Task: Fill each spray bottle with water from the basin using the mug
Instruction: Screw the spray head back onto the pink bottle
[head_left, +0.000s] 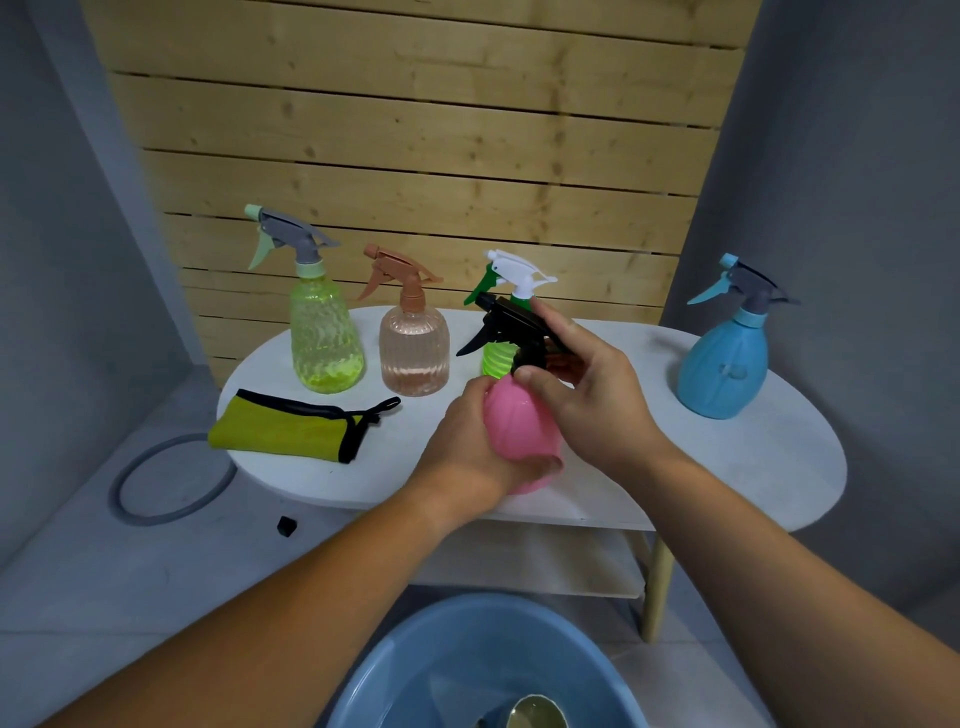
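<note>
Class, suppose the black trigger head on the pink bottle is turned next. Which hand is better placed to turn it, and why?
Right. The right hand grips the black trigger head at its collar, while the left hand holds the pink bottle by its body, likely steadying it.

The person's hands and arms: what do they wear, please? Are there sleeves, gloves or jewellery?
The left hand and right hand wear no gloves or visible rings. The left forearm and right forearm are bare: no sleeve, watch or bracelet in view.
</note>
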